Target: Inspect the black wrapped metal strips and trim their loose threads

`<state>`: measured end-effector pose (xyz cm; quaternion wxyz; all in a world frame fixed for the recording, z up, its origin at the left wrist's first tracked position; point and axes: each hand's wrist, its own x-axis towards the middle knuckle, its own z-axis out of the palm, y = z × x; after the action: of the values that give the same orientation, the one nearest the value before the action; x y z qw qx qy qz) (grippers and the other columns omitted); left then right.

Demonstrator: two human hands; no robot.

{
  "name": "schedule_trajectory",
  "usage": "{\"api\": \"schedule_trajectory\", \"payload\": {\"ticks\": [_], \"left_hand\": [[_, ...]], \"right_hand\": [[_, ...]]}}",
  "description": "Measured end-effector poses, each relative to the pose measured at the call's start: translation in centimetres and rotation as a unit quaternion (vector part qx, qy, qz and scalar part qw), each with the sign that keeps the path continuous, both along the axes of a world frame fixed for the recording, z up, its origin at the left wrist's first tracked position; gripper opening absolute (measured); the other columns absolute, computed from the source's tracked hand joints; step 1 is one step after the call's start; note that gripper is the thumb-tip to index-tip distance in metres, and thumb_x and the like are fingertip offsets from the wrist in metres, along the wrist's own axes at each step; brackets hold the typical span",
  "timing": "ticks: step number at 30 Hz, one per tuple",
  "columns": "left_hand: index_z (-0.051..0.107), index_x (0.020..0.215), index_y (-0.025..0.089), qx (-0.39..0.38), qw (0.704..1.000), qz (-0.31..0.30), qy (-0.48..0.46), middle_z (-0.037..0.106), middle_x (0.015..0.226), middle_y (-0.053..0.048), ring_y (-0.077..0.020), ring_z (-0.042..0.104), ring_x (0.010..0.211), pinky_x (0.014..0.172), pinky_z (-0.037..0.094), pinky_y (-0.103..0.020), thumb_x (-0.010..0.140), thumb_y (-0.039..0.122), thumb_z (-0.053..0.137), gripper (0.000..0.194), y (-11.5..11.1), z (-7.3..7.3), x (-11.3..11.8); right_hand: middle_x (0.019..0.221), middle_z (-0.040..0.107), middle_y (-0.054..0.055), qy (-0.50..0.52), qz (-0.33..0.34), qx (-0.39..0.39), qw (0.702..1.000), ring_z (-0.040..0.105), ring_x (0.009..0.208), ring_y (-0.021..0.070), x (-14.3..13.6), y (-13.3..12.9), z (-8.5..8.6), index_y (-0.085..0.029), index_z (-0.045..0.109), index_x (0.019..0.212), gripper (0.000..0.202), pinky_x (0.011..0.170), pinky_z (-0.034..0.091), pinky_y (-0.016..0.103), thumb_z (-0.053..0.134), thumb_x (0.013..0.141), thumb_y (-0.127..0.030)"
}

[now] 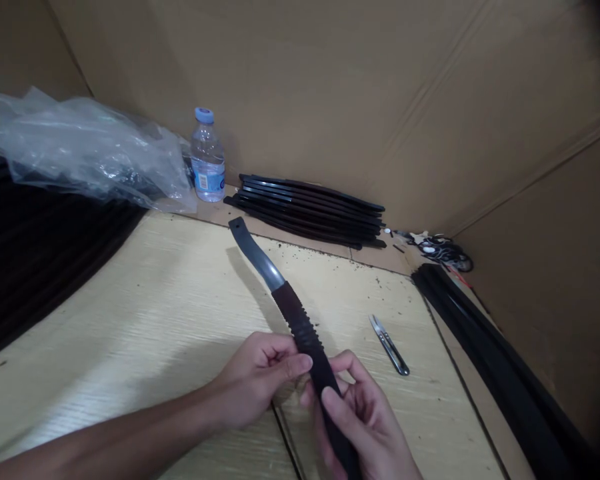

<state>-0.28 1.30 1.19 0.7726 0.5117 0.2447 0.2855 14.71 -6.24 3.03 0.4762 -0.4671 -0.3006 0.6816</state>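
Note:
A dark, flat, curved strip (257,255) with a small hole near its tip slants up and to the left above the table. Around its lower length sits a black fabric sleeve (291,306), bunched into ridges partway down, with the strip's glossy end bare. My left hand (253,383) pinches the sleeve just below the ridges, thumb on top. Lower down, my right hand (363,420) is closed around the sleeve, its thumb along the near side. Thread snips (390,347) lie on the table to the right of my hands.
Behind, a bundle of dark strips (310,210) lies by the cardboard wall (300,87), beside a water bottle (209,163). Clear plastic bags (95,153) and black fabric lengths (45,247) are at left. More black material (485,353) runs along the right; small scraps (435,248) lie behind it.

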Motion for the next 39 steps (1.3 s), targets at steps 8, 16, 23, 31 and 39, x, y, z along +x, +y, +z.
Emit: {"api": "schedule_trajectory", "payload": {"ticks": [8, 16, 23, 31, 39], "left_hand": [[0.060, 0.070, 0.012, -0.020, 0.999, 0.013, -0.022, 0.059, 0.065, -0.002, -0.0129, 0.052, 0.061, 0.059, 0.038, -0.023, 0.079, 0.045, 0.062, 0.034, -0.2, -0.6, 0.1], [0.062, 0.067, 0.012, -0.017, 0.999, 0.018, 0.041, 0.056, 0.059, -0.001, -0.0135, 0.050, 0.058, 0.056, 0.037, -0.024, 0.076, 0.046, 0.063, 0.036, -0.4, -0.5, -0.2], [0.062, 0.070, 0.009, -0.002, 1.000, 0.006, 0.023, 0.057, 0.057, -0.003, -0.0126, 0.052, 0.055, 0.055, 0.037, -0.024, 0.083, 0.040, 0.056, 0.035, -0.4, 0.1, -0.1], [0.059, 0.069, 0.012, -0.041, 0.998, 0.040, -0.029, 0.059, 0.063, -0.002, -0.0132, 0.056, 0.057, 0.055, 0.039, -0.023, 0.075, 0.044, 0.066, 0.034, -0.2, -0.9, 0.3], [0.062, 0.067, 0.011, -0.010, 0.998, 0.043, 0.049, 0.061, 0.064, -0.003, -0.0142, 0.054, 0.062, 0.059, 0.040, -0.024, 0.078, 0.043, 0.062, 0.034, -0.3, -0.6, -0.1]], "right_hand": [[0.081, 0.063, 0.002, -0.001, -0.042, 0.029, 0.999, 0.052, 0.059, 0.0082, 0.1, -0.3, -0.3, -0.022, 0.061, 0.106, 0.035, 0.053, 0.041, 0.018, 0.072, 0.076, -0.033], [0.071, 0.059, -0.002, 0.017, 0.039, 0.055, 0.998, 0.055, 0.052, 0.0087, -0.2, 0.3, -0.8, -0.018, 0.060, 0.091, 0.033, 0.046, 0.048, 0.018, 0.080, 0.066, -0.027], [0.075, 0.067, 0.001, 0.029, 0.037, 0.007, 0.999, 0.047, 0.038, 0.0037, 0.1, -0.2, -0.3, -0.024, 0.043, 0.098, 0.038, 0.037, 0.037, 0.014, 0.072, 0.075, -0.034], [0.086, 0.063, 0.004, 0.055, -0.055, -0.021, 0.997, 0.051, 0.064, 0.0109, -0.3, -0.4, 0.1, -0.023, 0.062, 0.104, 0.032, 0.050, 0.041, 0.020, 0.072, 0.075, -0.033], [0.075, 0.059, -0.001, -0.013, 0.004, 0.032, 0.999, 0.048, 0.047, 0.0035, -0.3, 0.0, -0.4, -0.017, 0.063, 0.093, 0.027, 0.044, 0.044, 0.015, 0.075, 0.073, -0.031]]}}
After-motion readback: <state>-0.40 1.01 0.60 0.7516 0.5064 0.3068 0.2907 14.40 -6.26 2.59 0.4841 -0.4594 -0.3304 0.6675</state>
